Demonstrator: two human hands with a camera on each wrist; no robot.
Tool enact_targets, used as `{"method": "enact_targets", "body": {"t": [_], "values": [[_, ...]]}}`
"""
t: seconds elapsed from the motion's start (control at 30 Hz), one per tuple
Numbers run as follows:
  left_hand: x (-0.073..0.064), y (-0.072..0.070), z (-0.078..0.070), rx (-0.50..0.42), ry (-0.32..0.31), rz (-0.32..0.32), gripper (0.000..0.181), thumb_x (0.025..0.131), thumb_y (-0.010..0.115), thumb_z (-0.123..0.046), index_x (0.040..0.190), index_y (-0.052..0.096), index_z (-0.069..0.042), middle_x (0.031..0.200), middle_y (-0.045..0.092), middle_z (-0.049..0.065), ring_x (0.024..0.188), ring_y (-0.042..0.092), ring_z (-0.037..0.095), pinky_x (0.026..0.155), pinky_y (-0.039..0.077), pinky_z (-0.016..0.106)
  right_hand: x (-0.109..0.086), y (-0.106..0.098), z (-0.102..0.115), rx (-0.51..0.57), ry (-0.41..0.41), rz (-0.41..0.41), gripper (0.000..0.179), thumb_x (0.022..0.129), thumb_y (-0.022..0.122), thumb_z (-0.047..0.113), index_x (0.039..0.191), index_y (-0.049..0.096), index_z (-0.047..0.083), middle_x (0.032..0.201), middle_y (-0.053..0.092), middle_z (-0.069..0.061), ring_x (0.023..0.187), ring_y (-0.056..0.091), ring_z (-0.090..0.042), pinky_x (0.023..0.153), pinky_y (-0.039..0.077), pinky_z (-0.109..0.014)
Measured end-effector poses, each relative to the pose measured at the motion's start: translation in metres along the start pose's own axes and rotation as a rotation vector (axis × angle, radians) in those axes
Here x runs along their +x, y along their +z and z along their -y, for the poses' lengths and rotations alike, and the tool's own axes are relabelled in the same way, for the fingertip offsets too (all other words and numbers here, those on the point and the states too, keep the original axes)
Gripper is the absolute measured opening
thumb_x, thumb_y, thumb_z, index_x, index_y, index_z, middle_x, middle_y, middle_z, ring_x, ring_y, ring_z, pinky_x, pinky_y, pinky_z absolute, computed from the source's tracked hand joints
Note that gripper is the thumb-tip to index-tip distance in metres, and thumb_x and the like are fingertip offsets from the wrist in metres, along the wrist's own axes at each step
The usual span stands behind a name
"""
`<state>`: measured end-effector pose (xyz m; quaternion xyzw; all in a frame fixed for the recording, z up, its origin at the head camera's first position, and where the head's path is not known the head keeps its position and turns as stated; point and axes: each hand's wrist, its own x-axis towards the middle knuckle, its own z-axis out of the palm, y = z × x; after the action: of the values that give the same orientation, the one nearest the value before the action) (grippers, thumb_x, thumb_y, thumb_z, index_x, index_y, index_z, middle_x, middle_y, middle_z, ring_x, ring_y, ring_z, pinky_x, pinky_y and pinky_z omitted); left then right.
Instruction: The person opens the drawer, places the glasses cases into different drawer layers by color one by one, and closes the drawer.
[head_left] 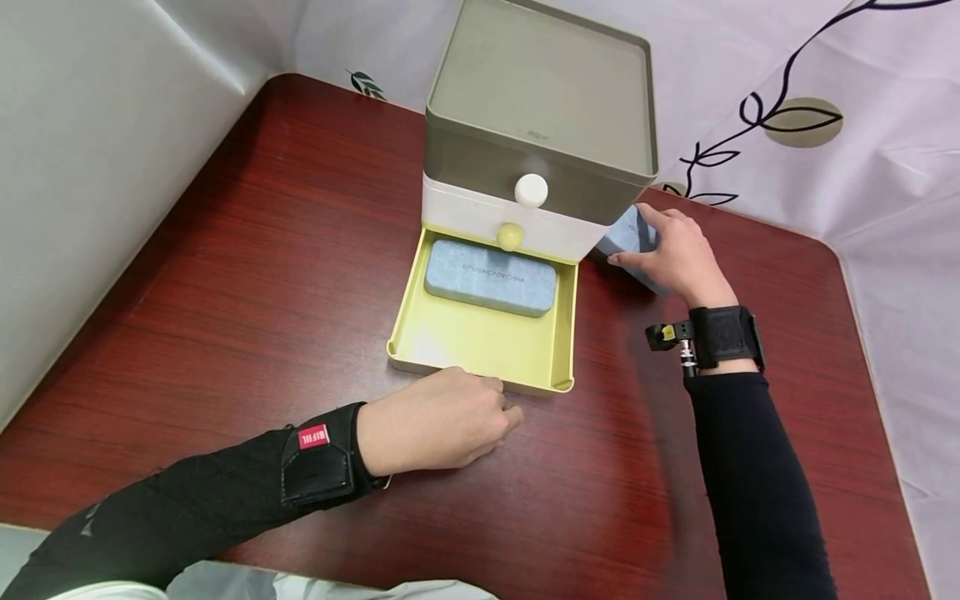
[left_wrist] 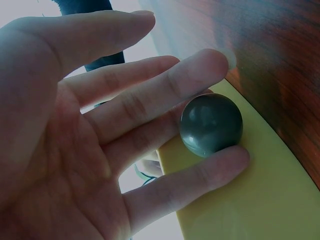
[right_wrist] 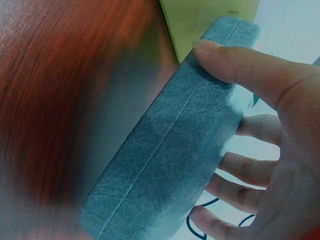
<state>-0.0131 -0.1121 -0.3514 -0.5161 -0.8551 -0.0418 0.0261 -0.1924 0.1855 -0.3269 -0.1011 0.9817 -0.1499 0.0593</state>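
My right hand (head_left: 684,257) holds a blue glasses case (right_wrist: 160,145) between thumb and fingers, beside the right side of the drawer unit. The right wrist view shows the case tilted, with a seam along its near side. Another blue glasses case (head_left: 491,282), with printed lettering, lies at the back of the pulled-out yellow drawer (head_left: 472,337). At the drawer's front, my left hand (head_left: 442,418) has its fingers on either side of a dark round knob (left_wrist: 211,125). Those fingers look nearly straight in the left wrist view, and the thumb stands apart from the knob.
Above the yellow drawer, the unit has a white closed drawer (head_left: 465,204) with a yellow knob (head_left: 510,237) and a grey-brown closed drawer (head_left: 468,154) with a white knob (head_left: 532,191). A flat rimmed tray (head_left: 547,83) tops it. White patterned cloth (head_left: 885,183) hangs behind the reddish wooden table (head_left: 247,275).
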Motion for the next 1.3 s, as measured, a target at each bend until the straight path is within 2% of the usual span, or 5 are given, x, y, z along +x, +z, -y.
{"method": "enact_targets", "body": {"t": [0.33,0.6,0.87,1.03,1.3], "values": [[-0.001,0.000,0.000,0.001,-0.004,-0.007,0.014,0.088,0.059,-0.017,0.075,0.056,-0.016,0.059,0.052,-0.004,0.060,0.054,0.013,0.047,0.043,0.027,-0.008,-0.005,0.002,0.040,0.004,-0.023,0.087,0.081,0.076,0.033,0.151,0.030,0.007,0.146,0.038,-0.030,0.133,0.035,-0.046,0.105,0.031,-0.059],[-0.001,0.001,0.001,-0.002,-0.002,-0.005,0.014,0.089,0.059,-0.017,0.075,0.056,-0.016,0.059,0.052,-0.004,0.060,0.054,0.013,0.047,0.043,0.027,-0.018,-0.004,0.003,0.052,0.005,-0.041,0.087,0.083,0.074,0.032,0.152,0.028,0.007,0.147,0.037,-0.029,0.135,0.033,-0.047,0.107,0.029,-0.061],[-0.001,0.001,0.001,-0.001,0.003,-0.004,0.013,0.088,0.061,-0.017,0.076,0.057,-0.016,0.059,0.052,-0.004,0.060,0.054,0.013,0.047,0.043,0.027,-0.028,-0.004,0.001,0.077,-0.013,-0.104,0.083,0.082,0.075,0.032,0.150,0.033,0.008,0.139,0.045,-0.029,0.121,0.043,-0.043,0.098,0.035,-0.056],[-0.002,0.001,0.001,0.004,0.006,-0.015,0.013,0.087,0.061,-0.017,0.075,0.057,-0.016,0.058,0.052,-0.004,0.060,0.054,0.013,0.047,0.043,0.027,-0.035,-0.005,0.003,0.083,-0.009,-0.118,0.083,0.082,0.075,0.033,0.150,0.034,0.011,0.135,0.047,-0.029,0.115,0.044,-0.041,0.092,0.037,-0.055],[-0.002,0.000,0.001,0.007,0.011,-0.009,0.012,0.087,0.061,-0.017,0.075,0.057,-0.016,0.059,0.053,-0.004,0.061,0.055,0.013,0.049,0.044,0.027,-0.044,-0.005,0.004,0.077,-0.018,-0.131,0.083,0.081,0.076,0.032,0.149,0.035,0.012,0.135,0.048,-0.028,0.117,0.044,-0.042,0.093,0.037,-0.057]]}}
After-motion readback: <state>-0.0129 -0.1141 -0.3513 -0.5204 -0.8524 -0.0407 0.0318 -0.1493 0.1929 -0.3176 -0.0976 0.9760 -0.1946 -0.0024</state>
